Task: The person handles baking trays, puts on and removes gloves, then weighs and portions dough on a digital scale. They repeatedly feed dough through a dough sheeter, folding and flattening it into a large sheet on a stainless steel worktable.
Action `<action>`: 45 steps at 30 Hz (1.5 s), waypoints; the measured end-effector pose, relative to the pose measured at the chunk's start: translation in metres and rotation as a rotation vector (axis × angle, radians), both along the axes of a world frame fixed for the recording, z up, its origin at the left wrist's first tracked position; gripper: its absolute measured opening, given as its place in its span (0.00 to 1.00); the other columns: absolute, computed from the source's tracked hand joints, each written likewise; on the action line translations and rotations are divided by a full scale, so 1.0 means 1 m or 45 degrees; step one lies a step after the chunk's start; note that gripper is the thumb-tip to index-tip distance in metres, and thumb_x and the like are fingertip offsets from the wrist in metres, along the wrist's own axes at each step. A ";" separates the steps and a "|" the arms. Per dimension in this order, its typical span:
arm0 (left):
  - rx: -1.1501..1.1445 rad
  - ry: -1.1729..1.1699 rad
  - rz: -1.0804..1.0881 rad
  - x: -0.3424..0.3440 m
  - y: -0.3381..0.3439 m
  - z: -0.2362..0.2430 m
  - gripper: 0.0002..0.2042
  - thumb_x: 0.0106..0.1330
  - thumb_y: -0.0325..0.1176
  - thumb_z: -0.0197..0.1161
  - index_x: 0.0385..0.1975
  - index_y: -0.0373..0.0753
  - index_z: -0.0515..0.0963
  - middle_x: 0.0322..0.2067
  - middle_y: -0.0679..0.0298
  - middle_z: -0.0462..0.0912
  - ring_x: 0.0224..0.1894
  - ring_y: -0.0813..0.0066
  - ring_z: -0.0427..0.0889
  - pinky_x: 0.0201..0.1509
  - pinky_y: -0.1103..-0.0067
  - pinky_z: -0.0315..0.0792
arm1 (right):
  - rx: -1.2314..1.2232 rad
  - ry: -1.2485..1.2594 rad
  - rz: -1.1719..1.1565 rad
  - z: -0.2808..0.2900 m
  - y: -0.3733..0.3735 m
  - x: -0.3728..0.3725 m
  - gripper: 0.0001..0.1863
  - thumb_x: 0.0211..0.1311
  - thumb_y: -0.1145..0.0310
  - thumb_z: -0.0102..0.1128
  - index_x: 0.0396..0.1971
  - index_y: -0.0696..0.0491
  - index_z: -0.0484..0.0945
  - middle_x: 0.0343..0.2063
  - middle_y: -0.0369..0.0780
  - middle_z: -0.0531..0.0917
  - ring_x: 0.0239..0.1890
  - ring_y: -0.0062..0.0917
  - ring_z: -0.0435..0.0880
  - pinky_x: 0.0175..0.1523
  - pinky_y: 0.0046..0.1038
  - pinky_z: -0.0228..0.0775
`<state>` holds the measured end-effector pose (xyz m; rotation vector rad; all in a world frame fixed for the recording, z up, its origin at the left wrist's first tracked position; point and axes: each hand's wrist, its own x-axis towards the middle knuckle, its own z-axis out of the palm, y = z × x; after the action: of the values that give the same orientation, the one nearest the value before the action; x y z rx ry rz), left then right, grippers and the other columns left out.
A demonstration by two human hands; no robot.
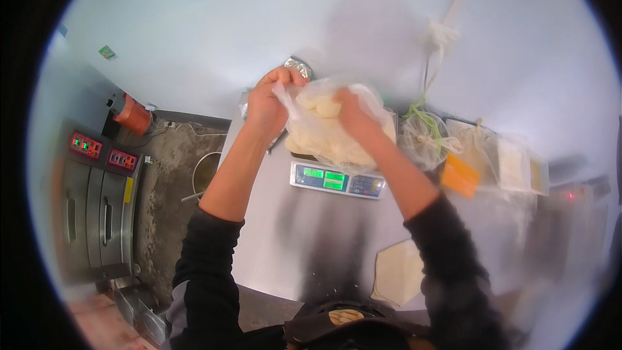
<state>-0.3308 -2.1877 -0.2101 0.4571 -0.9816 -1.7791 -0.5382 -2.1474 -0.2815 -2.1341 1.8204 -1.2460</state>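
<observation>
A clear plastic bag (369, 94) full of pale, dough-like lumps (324, 139) rests on a digital scale (337, 180) with lit green displays. My left hand (272, 96) is closed on the bag's gathered upper left edge. At the bag's opening, my right hand (356, 115) has its fingers curled beside a rounded pale lump (328, 109). Plastic film and the lumps partly hide those fingertips, so what they grip is unclear. Both forearms reach forward over the table, in dark sleeves pushed up toward the elbows.
The pale table (272, 233) carries a cream sheet or board (398, 273) at its near edge. To the right are plastic bags (421, 139), an orange card (460, 175) and lidded containers (516, 165). Metal equipment with red control panels (86, 145) stands left; a wall rises behind.
</observation>
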 end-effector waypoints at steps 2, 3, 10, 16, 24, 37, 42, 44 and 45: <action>0.032 0.020 0.066 -0.002 -0.004 0.006 0.09 0.65 0.24 0.49 0.23 0.44 0.69 0.35 0.60 0.80 0.48 0.63 0.77 0.62 0.68 0.70 | 0.445 0.262 -0.117 -0.015 -0.044 -0.023 0.18 0.60 0.68 0.64 0.51 0.53 0.82 0.46 0.51 0.86 0.52 0.46 0.85 0.58 0.44 0.75; 0.015 0.058 0.061 -0.002 -0.007 0.007 0.09 0.65 0.23 0.48 0.23 0.44 0.69 0.35 0.60 0.81 0.48 0.62 0.77 0.63 0.67 0.70 | 0.475 0.293 0.044 -0.019 -0.058 -0.030 0.21 0.60 0.66 0.66 0.53 0.52 0.81 0.49 0.50 0.86 0.54 0.46 0.84 0.59 0.44 0.75; -0.378 -0.626 0.359 0.022 -0.034 -0.041 0.10 0.76 0.39 0.54 0.44 0.41 0.78 0.49 0.59 0.82 0.58 0.61 0.78 0.67 0.63 0.69 | 0.610 0.279 0.451 -0.015 -0.043 -0.023 0.21 0.61 0.62 0.67 0.53 0.53 0.82 0.52 0.48 0.85 0.58 0.39 0.83 0.63 0.40 0.74; -0.046 -1.169 0.264 0.016 -0.050 -0.154 0.28 0.66 0.45 0.69 0.60 0.33 0.76 0.54 0.49 0.83 0.58 0.61 0.81 0.63 0.70 0.73 | 0.485 0.195 0.451 -0.076 -0.058 0.002 0.26 0.64 0.60 0.67 0.61 0.53 0.79 0.56 0.47 0.83 0.59 0.35 0.82 0.65 0.36 0.72; -0.120 -1.555 0.834 0.011 -0.029 -0.182 0.16 0.59 0.40 0.74 0.38 0.32 0.87 0.34 0.55 0.90 0.35 0.66 0.88 0.43 0.72 0.80 | 0.567 0.271 0.413 -0.090 -0.078 0.013 0.32 0.56 0.47 0.71 0.57 0.51 0.82 0.54 0.49 0.85 0.60 0.40 0.83 0.63 0.40 0.74; 0.180 -1.058 0.481 0.032 -0.044 -0.200 0.05 0.72 0.28 0.58 0.37 0.36 0.79 0.36 0.61 0.84 0.36 0.75 0.82 0.41 0.77 0.79 | 0.679 -0.018 0.369 -0.057 -0.063 0.024 0.33 0.59 0.48 0.71 0.60 0.54 0.79 0.57 0.48 0.83 0.61 0.37 0.81 0.64 0.40 0.73; 0.070 -0.348 0.366 -0.008 -0.031 -0.192 0.08 0.74 0.29 0.55 0.44 0.35 0.79 0.43 0.58 0.84 0.45 0.67 0.85 0.48 0.71 0.82 | 0.433 0.238 0.498 -0.004 -0.040 0.012 0.37 0.62 0.48 0.70 0.66 0.52 0.73 0.64 0.48 0.76 0.67 0.37 0.74 0.71 0.41 0.66; -0.054 -0.371 0.398 -0.032 -0.023 -0.180 0.09 0.75 0.31 0.54 0.46 0.35 0.79 0.45 0.57 0.84 0.47 0.66 0.85 0.49 0.69 0.83 | 0.494 0.125 0.413 0.009 -0.037 0.005 0.40 0.60 0.47 0.71 0.68 0.53 0.72 0.65 0.49 0.75 0.69 0.38 0.73 0.73 0.41 0.65; 0.127 -0.287 0.379 -0.040 -0.020 -0.170 0.08 0.76 0.31 0.54 0.46 0.36 0.78 0.45 0.58 0.84 0.47 0.68 0.85 0.49 0.69 0.83 | 0.556 0.021 0.349 0.012 -0.036 0.003 0.41 0.59 0.46 0.73 0.68 0.53 0.72 0.65 0.49 0.75 0.69 0.38 0.73 0.73 0.41 0.65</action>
<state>-0.3707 -2.2077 -0.3798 0.8374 -0.9265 -1.5333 -0.5356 -2.1838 -0.2700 -2.0517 1.5549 -0.6964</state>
